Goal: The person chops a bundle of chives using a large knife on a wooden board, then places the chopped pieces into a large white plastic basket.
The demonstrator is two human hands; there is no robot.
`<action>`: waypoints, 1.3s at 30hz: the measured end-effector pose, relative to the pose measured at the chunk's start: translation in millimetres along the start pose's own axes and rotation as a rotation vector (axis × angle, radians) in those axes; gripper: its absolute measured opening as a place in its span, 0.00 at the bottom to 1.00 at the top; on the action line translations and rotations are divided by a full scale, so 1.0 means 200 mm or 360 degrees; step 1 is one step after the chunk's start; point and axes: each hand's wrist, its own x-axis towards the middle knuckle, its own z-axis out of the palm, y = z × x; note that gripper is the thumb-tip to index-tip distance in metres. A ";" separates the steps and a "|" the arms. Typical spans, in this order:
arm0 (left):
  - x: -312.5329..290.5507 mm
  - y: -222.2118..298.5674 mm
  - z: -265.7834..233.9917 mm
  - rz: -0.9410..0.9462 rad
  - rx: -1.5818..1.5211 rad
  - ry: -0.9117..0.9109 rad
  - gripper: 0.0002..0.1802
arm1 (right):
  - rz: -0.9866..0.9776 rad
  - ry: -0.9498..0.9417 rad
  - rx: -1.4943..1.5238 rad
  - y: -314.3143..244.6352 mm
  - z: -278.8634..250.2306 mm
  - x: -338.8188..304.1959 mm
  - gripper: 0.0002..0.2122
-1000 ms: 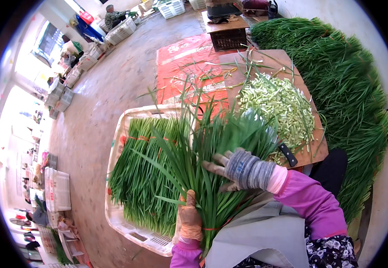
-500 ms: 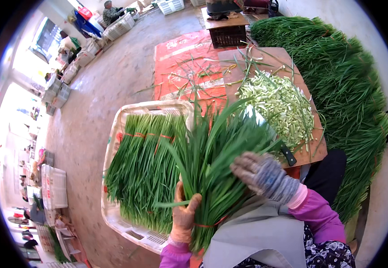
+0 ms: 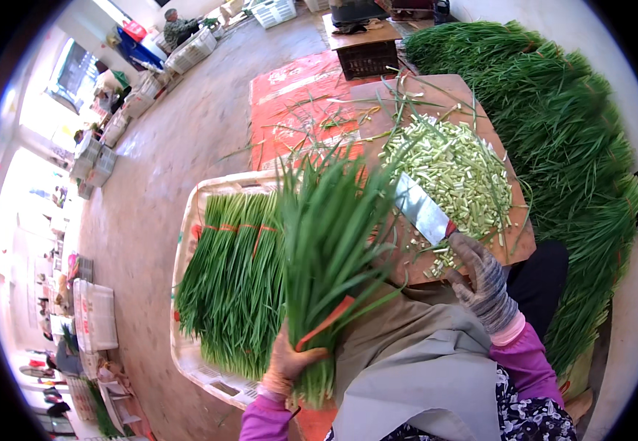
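Since the earlier frame, the right hand [image 3: 484, 283] has left the bunch of greens [image 3: 326, 242] and come to the knife [image 3: 422, 209], while the bunch has swung off the blade. The left hand [image 3: 289, 360] is closed around the lower part of the bunch, its thumb beside a red band [image 3: 325, 323]; the leaves fan out above it. The right hand, in a grey knitted glove, has its fingers bent over the knife's handle; whether they are clenched on it cannot be told. The blade lies ahead and to the left of this hand, on a brown board [image 3: 518, 248], beside a pile of cut stalks [image 3: 473, 184]. To the left of the left hand, a white crate [image 3: 190, 361] holds banded bundles [image 3: 234, 287]. Beyond the right hand, a long heap of greens [image 3: 554, 132] lies along the wall.
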 end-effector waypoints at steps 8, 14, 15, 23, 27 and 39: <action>-0.03 0.21 -0.24 -0.0590 -0.1388 -0.0298 0.35 | 0.0186 0.0051 0.0171 0.09 0.01 -0.05 0.20; 0.18 0.00 -0.08 -0.0463 -0.0603 -0.0544 0.37 | 0.0347 -0.0164 0.0232 0.12 0.02 -0.09 0.19; 0.19 0.01 -0.05 -0.0520 -0.0680 -0.0370 0.39 | 0.0290 -0.0159 0.0221 0.13 0.03 -0.10 0.19; 0.45 0.26 0.09 0.0092 -0.0550 0.0012 0.37 | -0.0262 -0.0718 0.0240 0.08 0.21 -0.09 0.18; 0.48 0.23 0.06 -0.0072 -0.0654 0.0116 0.27 | -0.0876 -0.0907 0.0232 -0.18 0.32 0.10 0.21; 0.40 0.17 0.07 0.0015 -0.1116 0.0459 0.21 | -0.0646 -0.1591 -0.0417 -0.19 0.50 0.39 0.32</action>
